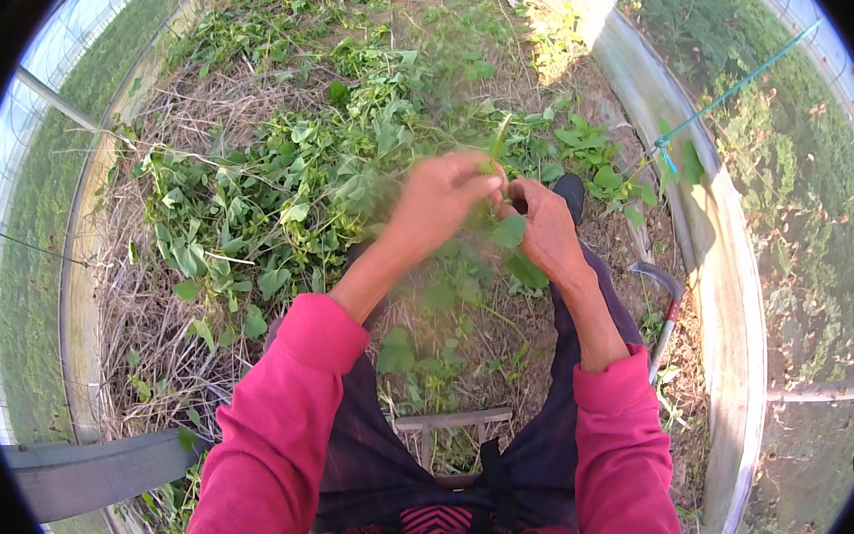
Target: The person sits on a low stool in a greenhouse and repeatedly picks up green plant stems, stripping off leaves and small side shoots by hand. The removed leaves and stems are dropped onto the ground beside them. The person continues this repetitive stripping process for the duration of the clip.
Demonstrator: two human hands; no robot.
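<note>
My left hand [448,193], slightly blurred, pinches a green vine stem [501,133] whose tip points up past my fingers. Close beside it, my right hand [550,235] has thumb and fingers closed on the same leafy growth. Round green leaves [509,230] hang below my right fingers, and more of the vine trails down between my knees, blurred. Both hands are above the ground in front of me. A heap of cut or pulled vines [276,180] spreads over dry stalks to the left and ahead.
A sickle [673,309] with a curved blade lies on the ground at right. Clear plastic sheeting [812,245] walls the right side, with a teal cord [742,88] tied there. A wooden frame [452,421] sits between my legs. A grey beam [110,472] juts in at lower left.
</note>
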